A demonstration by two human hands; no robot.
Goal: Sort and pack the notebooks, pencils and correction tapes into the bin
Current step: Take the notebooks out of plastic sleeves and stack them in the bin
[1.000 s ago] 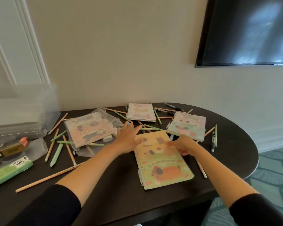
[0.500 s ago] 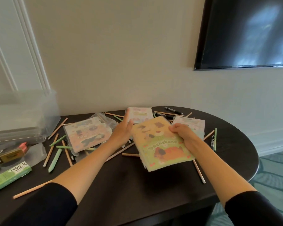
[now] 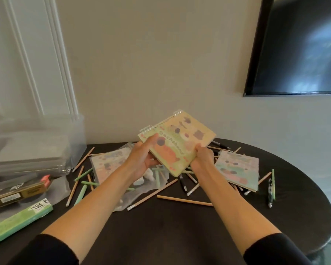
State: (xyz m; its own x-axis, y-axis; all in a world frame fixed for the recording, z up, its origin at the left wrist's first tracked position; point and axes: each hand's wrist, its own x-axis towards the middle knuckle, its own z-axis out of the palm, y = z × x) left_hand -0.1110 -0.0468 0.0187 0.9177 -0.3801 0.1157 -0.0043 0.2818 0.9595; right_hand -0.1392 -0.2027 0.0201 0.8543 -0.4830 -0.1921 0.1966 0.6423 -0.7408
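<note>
A yellow spiral notebook [image 3: 177, 143] with dog pictures is lifted above the dark table [image 3: 180, 232] and tilted, spiral edge up and to the left. My left hand [image 3: 143, 159] grips its left side and my right hand [image 3: 202, 158] grips its lower right edge. Two more notebooks lie flat: a pinkish one [image 3: 109, 163] in a clear sleeve to the left, a green-pink one [image 3: 239, 169] to the right. Wooden and green pencils [image 3: 183, 200] are scattered around them. A clear plastic bin [image 3: 36, 142] stands at the far left.
Boxes and a green packet [image 3: 17, 219] lie on plastic at the left front. Several black pens [image 3: 269, 192] lie near the right notebook. A dark screen [image 3: 298, 46] hangs on the wall at right. The table's round edge curves at the right.
The yellow notebook, flat on the table a second ago, has been picked up with both hands, raised and turned. The camera has also moved in closer.
</note>
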